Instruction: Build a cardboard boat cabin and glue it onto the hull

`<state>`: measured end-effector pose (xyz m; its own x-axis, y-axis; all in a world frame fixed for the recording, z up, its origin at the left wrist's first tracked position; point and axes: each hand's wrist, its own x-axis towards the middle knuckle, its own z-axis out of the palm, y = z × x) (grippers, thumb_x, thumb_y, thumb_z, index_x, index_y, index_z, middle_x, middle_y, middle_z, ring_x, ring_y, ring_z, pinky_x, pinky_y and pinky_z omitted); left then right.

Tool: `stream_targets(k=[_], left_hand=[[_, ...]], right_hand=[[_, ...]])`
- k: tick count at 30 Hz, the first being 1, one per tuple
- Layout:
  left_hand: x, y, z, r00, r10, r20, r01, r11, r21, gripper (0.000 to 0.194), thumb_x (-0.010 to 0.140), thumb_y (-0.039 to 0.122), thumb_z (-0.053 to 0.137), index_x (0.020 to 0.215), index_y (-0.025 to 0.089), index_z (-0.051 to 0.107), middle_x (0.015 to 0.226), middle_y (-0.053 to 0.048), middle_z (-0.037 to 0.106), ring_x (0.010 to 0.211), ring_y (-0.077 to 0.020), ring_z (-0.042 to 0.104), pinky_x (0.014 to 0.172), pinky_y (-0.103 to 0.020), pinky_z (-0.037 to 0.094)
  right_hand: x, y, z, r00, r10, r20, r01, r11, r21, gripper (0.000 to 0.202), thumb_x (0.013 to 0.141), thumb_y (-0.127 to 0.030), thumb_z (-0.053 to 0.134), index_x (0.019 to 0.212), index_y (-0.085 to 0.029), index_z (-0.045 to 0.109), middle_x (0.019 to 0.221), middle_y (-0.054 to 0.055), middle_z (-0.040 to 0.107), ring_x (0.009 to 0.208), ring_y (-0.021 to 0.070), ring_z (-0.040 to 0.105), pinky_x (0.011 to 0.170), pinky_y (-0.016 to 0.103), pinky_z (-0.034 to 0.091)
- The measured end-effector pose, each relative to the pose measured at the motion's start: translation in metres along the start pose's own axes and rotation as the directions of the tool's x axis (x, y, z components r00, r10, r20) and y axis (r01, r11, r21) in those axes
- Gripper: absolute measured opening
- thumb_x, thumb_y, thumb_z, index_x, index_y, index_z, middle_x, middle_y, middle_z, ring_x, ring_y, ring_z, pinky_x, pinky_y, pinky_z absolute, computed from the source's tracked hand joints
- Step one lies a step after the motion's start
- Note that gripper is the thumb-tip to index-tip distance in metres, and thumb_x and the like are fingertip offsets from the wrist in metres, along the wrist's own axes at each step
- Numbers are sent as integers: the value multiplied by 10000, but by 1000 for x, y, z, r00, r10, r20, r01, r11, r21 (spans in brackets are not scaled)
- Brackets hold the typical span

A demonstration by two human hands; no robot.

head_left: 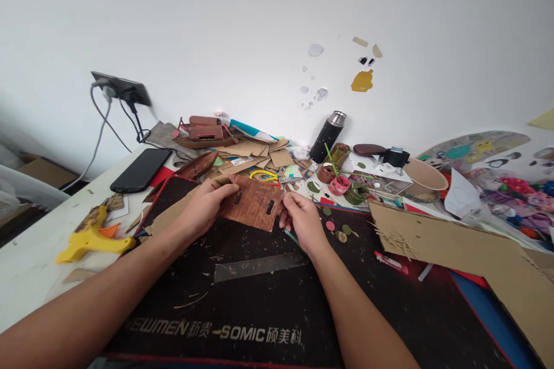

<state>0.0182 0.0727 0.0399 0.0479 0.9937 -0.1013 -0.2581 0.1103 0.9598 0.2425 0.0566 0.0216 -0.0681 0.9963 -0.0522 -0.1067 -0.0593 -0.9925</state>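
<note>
Between my two hands a brown painted cardboard piece (252,202) with two small cut-out slots is held up above the black mat (259,305). My left hand (212,199) pinches its upper left side. At its right edge my right hand (300,216) grips it with thumb and fingers; a thin greenish stick-like thing (292,236) shows under that hand, its kind unclear. A clear ruler (259,267) lies on the mat just below. Behind the piece are a brown model boat (205,131), a boat hull (197,165) and cardboard scraps (255,150).
At left lie a yellow glue gun (95,236) and a black phone (142,170). Open paint pots (339,184) and a black thermos (328,137) stand behind my right hand. Further right are a red utility knife (390,262) and a large cardboard sheet (450,236).
</note>
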Motion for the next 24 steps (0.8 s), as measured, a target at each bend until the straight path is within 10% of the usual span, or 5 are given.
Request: stream_targets(k=[16,24], left_hand=[[1,-5,-2,999,-5,35,4,999,34,356,722,471,873,909,202,734,847,-30,727,774,-203,677,720,-307,548],[-4,-3,-4,957,-142,252,75,963,259,729,720,497,931,1300,197,609,678,34,658,527,-159,574,482,-270,457]], right_hand=[[-7,1,8,998,13,69,-12,1000,-25,465,841,-663,766,891,-215,651,613,-40,641,370,100,547,341,192,325],[-6,-1,5,998,-45,-50,45,999,7,447,875,-642,741,910,-206,648,617,-38,632,383,107,570,342,192,323]])
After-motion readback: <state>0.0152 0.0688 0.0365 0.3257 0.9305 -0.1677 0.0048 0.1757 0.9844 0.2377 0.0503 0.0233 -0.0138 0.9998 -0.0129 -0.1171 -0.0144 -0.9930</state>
